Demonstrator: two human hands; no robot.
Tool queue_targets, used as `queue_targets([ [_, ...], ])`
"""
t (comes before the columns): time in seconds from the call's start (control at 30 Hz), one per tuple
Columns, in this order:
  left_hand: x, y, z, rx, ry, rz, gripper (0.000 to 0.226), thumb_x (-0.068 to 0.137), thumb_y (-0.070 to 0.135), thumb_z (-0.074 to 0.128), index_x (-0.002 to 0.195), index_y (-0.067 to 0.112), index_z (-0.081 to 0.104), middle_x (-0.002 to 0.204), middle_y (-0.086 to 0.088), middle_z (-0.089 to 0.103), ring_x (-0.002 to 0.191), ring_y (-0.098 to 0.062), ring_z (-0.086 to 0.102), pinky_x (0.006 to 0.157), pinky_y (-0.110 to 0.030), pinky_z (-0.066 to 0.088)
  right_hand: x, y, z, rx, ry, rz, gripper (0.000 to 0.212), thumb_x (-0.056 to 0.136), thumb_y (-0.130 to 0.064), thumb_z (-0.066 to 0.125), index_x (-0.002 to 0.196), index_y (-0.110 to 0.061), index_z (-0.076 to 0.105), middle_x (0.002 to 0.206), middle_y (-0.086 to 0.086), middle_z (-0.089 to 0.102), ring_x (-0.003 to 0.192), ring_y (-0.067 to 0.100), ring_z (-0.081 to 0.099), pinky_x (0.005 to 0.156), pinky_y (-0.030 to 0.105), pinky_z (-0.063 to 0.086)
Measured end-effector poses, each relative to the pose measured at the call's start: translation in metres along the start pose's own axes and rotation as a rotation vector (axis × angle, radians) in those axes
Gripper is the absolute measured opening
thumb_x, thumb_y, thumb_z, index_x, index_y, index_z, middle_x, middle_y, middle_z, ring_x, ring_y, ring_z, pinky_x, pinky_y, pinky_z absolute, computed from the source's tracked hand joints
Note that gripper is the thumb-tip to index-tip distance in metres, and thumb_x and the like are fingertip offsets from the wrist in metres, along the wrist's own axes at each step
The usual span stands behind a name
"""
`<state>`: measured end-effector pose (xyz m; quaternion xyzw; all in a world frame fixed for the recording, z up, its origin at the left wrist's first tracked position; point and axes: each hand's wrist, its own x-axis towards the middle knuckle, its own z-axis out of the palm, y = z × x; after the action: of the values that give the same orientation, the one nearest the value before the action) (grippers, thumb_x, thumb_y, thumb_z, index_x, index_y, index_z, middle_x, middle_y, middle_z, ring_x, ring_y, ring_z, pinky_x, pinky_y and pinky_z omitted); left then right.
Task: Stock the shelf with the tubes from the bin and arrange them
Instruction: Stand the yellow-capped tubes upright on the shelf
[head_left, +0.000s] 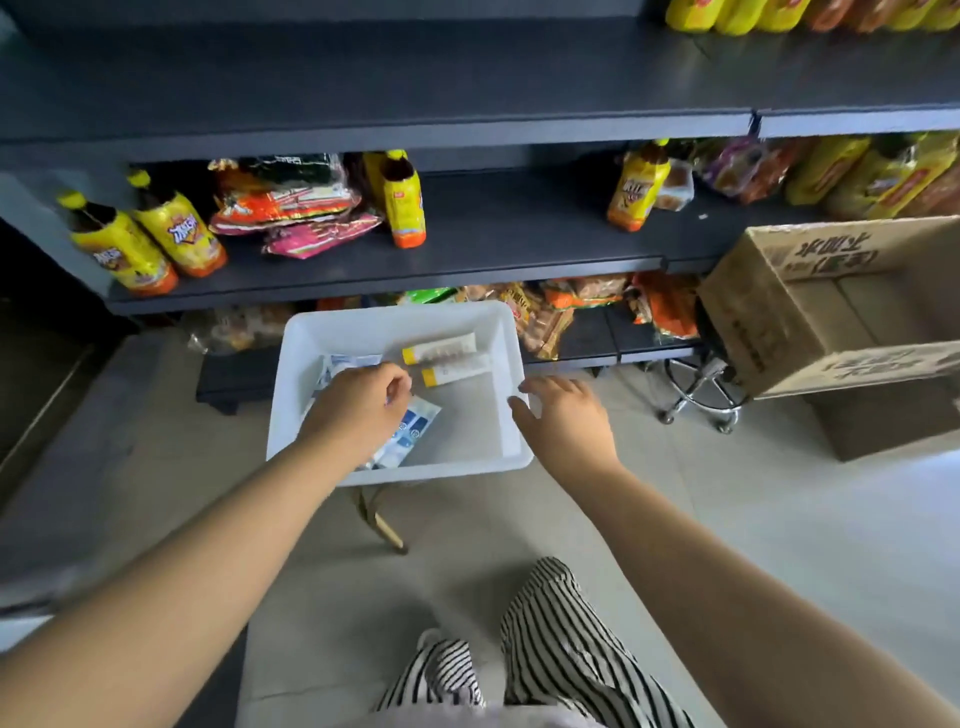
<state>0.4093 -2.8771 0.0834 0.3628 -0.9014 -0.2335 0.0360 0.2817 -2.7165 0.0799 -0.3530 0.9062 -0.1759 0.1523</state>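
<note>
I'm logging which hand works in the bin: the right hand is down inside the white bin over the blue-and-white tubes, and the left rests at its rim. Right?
Swapped. In the head view the left hand is inside the white bin over the blue-and-white tubes; the right hand is at its rim.

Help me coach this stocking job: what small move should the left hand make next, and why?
Probably close the left hand on a blue-and-white tube beneath it. It hovers inside the white bin with fingers curled, seemingly holding nothing, while the right hand rests at the rim.
</note>
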Motion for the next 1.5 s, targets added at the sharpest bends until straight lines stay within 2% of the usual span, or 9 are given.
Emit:
queue_targets([
  [0.43, 0.107, -0.059, 0.062, -0.092, -0.251, -0.343, 0.025, 0.095, 0.022, 0.043, 0.110, 0.011, 0.060, 0.114, -0.007, 0.065, 0.106, -0.025, 0.057, 0.079, -0.027, 0.040, 0.145, 0.011, 0.096, 0.283, -0.333, 0.348, 0.031, 0.095, -0.030, 0.046, 0.113, -0.010, 0.061, 0.117, 0.007, 0.064, 0.108, 0.028, 0.056, 0.083, 0.030, 0.046],
  [0.57, 0.159, -0.086, 0.096, -0.168, -0.273, -0.436, 0.026, 0.094, 0.025, 0.046, 0.111, 0.012, 0.060, 0.114, -0.007, 0.065, 0.107, -0.025, 0.058, 0.083, -0.028, 0.043, 0.203, 0.014, 0.134, 0.332, -0.439, 0.517, 0.030, 0.093, -0.025, 0.044, 0.077, -0.004, 0.060, 0.079, 0.015, 0.061, 0.083, 0.035, 0.054, 0.061, 0.031, 0.038],
  [0.63, 0.185, -0.099, 0.118, -0.183, -0.273, -0.449, 0.025, 0.094, 0.024, 0.046, 0.110, 0.011, 0.060, 0.113, -0.009, 0.065, 0.107, -0.025, 0.058, 0.082, -0.026, 0.040, 0.223, 0.017, 0.161, 0.308, -0.475, 0.579, 0.040, 0.093, -0.025, 0.044, 0.056, -0.010, 0.040, 0.057, 0.006, 0.044, 0.071, 0.030, 0.045, 0.054, 0.030, 0.031],
  [0.8, 0.239, -0.127, 0.176, -0.186, -0.259, -0.388, 0.028, 0.093, 0.023, 0.049, 0.113, 0.007, 0.061, 0.119, -0.008, 0.064, 0.112, -0.021, 0.057, 0.087, -0.024, 0.038, 0.254, 0.027, 0.229, 0.394, -0.529, 0.710, 0.047, 0.096, -0.032, 0.041, 0.053, -0.014, 0.039, 0.057, 0.002, 0.044, 0.064, 0.025, 0.045, 0.050, 0.027, 0.029],
  [0.93, 0.269, -0.141, 0.216, -0.159, -0.205, -0.251, 0.036, 0.092, 0.023, 0.052, 0.124, 0.006, 0.054, 0.128, -0.011, 0.057, 0.118, -0.025, 0.051, 0.091, -0.025, 0.034, 0.276, 0.034, 0.277, 0.687, -0.416, 0.944, 0.044, 0.093, -0.039, 0.049, 0.055, -0.015, 0.044, 0.059, 0.003, 0.047, 0.072, 0.024, 0.049, 0.070, 0.032, 0.038],
  [1.13, 0.285, -0.158, 0.261, -0.075, -0.258, -0.097, 0.047, 0.090, 0.029, 0.055, 0.131, 0.006, 0.049, 0.135, -0.013, 0.048, 0.123, -0.027, 0.045, 0.096, -0.027, 0.032, 0.288, 0.042, 0.316, 0.877, -0.246, 1.120, 0.029, 0.086, -0.039, 0.058, 0.066, -0.018, 0.055, 0.068, 0.001, 0.057, 0.068, 0.021, 0.054, 0.069, 0.032, 0.045],
  [1.27, 0.284, -0.162, 0.273, -0.057, -0.269, -0.115, 0.051, 0.089, 0.033, 0.056, 0.133, 0.009, 0.048, 0.137, -0.013, 0.042, 0.123, -0.027, 0.043, 0.094, -0.027, 0.034, 0.287, 0.040, 0.328, 1.120, -0.074, 1.213, 0.023, 0.085, -0.028, 0.064, 0.066, -0.018, 0.056, 0.085, 0.005, 0.066, 0.082, 0.021, 0.063, 0.087, 0.037, 0.052],
  [1.37, 0.281, -0.162, 0.272, -0.118, -0.314, -0.100, 0.045, 0.088, 0.032, 0.059, 0.125, 0.007, 0.054, 0.126, -0.014, 0.053, 0.113, -0.027, 0.050, 0.081, -0.024, 0.033, 0.279, 0.037, 0.328, 1.232, 0.020, 1.253, 0.013, 0.084, -0.024, 0.065, 0.082, -0.014, 0.058, 0.091, 0.007, 0.066, 0.082, 0.019, 0.063, 0.084, 0.034, 0.053],
  [1.5, 0.263, -0.153, 0.248, -0.286, -0.385, -0.207, 0.039, 0.089, 0.030, 0.058, 0.119, 0.006, 0.055, 0.109, -0.013, 0.064, 0.096, -0.025, 0.059, 0.074, -0.028, 0.043, 0.267, 0.030, 0.296, 1.262, 0.048, 1.223, 0.026, 0.083, -0.019, 0.066, 0.104, -0.005, 0.056, 0.092, 0.008, 0.065, 0.073, 0.015, 0.062, 0.071, 0.030, 0.054],
])
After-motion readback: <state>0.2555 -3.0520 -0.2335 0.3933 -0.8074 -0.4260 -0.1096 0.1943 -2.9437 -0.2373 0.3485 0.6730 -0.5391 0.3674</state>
